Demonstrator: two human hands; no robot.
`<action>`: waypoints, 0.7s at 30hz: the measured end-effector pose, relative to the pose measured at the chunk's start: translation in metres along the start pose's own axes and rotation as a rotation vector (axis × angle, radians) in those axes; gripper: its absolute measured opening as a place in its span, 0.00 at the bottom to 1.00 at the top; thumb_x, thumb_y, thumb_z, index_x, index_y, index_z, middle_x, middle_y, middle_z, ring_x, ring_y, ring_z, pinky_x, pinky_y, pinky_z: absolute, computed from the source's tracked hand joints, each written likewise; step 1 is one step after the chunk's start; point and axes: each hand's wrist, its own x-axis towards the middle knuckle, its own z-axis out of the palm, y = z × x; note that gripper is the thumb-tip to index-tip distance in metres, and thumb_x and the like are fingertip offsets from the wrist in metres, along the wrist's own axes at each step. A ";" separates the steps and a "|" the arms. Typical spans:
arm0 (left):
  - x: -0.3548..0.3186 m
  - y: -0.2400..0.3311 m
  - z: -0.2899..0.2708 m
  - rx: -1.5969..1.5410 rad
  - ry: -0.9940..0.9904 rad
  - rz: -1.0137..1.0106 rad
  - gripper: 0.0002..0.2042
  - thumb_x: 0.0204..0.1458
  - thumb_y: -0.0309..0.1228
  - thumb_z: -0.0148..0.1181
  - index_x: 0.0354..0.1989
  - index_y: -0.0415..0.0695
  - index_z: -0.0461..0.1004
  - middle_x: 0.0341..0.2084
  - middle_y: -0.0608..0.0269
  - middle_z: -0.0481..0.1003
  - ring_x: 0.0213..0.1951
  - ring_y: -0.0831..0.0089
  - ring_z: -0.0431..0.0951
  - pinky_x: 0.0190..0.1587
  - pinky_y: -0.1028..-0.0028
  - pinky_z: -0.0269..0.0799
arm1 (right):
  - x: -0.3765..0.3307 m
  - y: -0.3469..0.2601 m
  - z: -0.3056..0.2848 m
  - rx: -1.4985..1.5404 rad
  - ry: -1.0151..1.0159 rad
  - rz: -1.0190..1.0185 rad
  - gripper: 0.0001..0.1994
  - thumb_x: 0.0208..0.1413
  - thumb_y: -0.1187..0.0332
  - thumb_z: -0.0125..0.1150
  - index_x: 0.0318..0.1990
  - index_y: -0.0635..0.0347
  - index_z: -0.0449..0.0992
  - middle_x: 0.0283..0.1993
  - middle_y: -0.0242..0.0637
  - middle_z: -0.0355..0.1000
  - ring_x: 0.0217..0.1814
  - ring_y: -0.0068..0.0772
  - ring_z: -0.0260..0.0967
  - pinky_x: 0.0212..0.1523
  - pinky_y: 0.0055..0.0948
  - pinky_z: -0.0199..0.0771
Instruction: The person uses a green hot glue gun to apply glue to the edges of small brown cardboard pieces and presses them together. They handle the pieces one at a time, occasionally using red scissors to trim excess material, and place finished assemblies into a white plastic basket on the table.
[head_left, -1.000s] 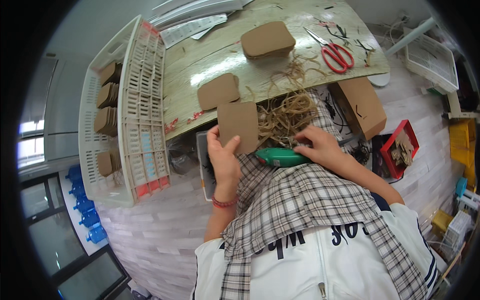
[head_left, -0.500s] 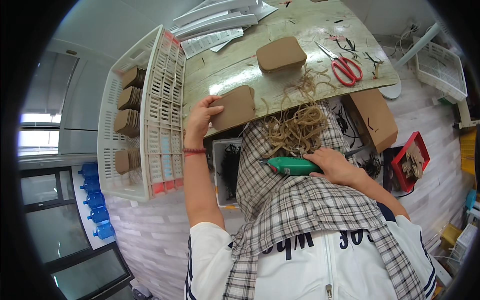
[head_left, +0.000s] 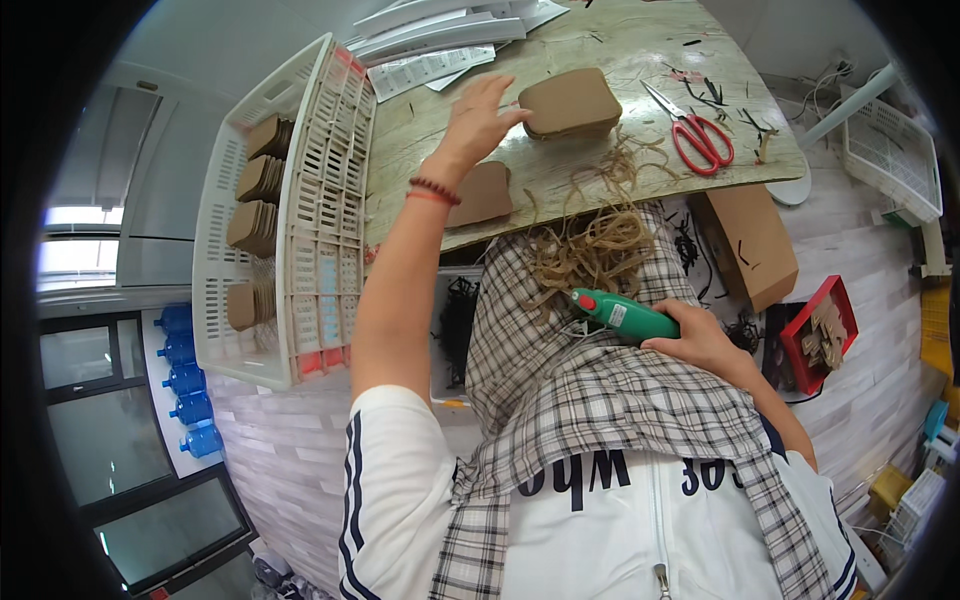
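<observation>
Left hand at card stack; right hand on glue gun.

Left hand [head_left: 478, 118] was spread flat, fingertips touching the left edge of the brown card stack [head_left: 570, 102] on the table [head_left: 620, 40]. Right hand [head_left: 700, 340] was wrapped around the green glue gun [head_left: 625, 315] over the lap, beside the twine [head_left: 590, 235]. One loose card [head_left: 482, 195] lay nearer the table edge; scissors [head_left: 697, 140] right; crate [head_left: 290, 220] left. Judged best: slide off only the top card, steadying the stack.

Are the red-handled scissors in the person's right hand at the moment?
No, the red-handled scissors lie untouched on the wooden table, while the right hand holds a green glue gun.
</observation>
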 end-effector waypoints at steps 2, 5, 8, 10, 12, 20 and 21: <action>0.018 0.014 0.009 0.010 -0.154 -0.059 0.31 0.51 0.42 0.63 0.61 0.40 0.65 0.57 0.47 0.67 0.61 0.53 0.64 0.63 0.66 0.58 | -0.005 0.000 -0.004 0.030 0.017 0.030 0.25 0.44 0.55 0.72 0.46 0.62 0.73 0.38 0.48 0.75 0.39 0.46 0.75 0.40 0.37 0.73; 0.031 0.018 0.016 -0.155 -0.398 -0.240 0.33 0.47 0.46 0.65 0.59 0.39 0.65 0.58 0.48 0.66 0.61 0.54 0.63 0.61 0.61 0.60 | -0.013 0.001 -0.006 0.053 0.062 0.048 0.25 0.43 0.56 0.72 0.46 0.62 0.72 0.38 0.48 0.75 0.39 0.46 0.75 0.41 0.36 0.73; 0.025 0.022 0.015 -0.177 -0.266 -0.208 0.34 0.44 0.45 0.68 0.58 0.39 0.66 0.57 0.50 0.67 0.61 0.53 0.63 0.61 0.62 0.61 | -0.020 0.003 -0.009 0.075 0.092 0.067 0.25 0.44 0.57 0.71 0.46 0.63 0.72 0.39 0.48 0.75 0.41 0.47 0.75 0.42 0.36 0.73; 0.023 0.026 0.015 -0.143 -0.193 -0.179 0.34 0.42 0.44 0.69 0.57 0.40 0.67 0.55 0.51 0.67 0.59 0.53 0.64 0.60 0.62 0.61 | -0.022 0.004 -0.009 0.095 0.104 0.076 0.26 0.44 0.58 0.71 0.48 0.63 0.71 0.39 0.49 0.75 0.41 0.46 0.75 0.43 0.35 0.73; 0.022 0.027 0.017 -0.130 -0.128 -0.159 0.33 0.39 0.41 0.72 0.54 0.41 0.69 0.52 0.52 0.68 0.57 0.53 0.65 0.58 0.62 0.63 | -0.023 0.003 -0.009 0.117 0.116 0.078 0.26 0.44 0.58 0.71 0.49 0.63 0.71 0.41 0.49 0.75 0.42 0.45 0.75 0.44 0.35 0.73; 0.033 0.038 0.003 0.087 0.057 -0.071 0.18 0.37 0.32 0.72 0.32 0.42 0.70 0.32 0.62 0.72 0.42 0.64 0.71 0.43 0.68 0.67 | -0.021 -0.002 -0.019 0.197 0.161 0.087 0.27 0.46 0.55 0.71 0.49 0.64 0.73 0.39 0.48 0.76 0.41 0.42 0.76 0.43 0.34 0.73; 0.033 0.033 -0.003 -0.109 -0.029 -0.152 0.16 0.39 0.31 0.71 0.32 0.42 0.70 0.31 0.64 0.72 0.40 0.67 0.71 0.42 0.70 0.67 | -0.020 -0.004 -0.023 0.199 0.139 0.104 0.27 0.46 0.55 0.71 0.49 0.64 0.73 0.39 0.48 0.76 0.40 0.42 0.76 0.43 0.34 0.73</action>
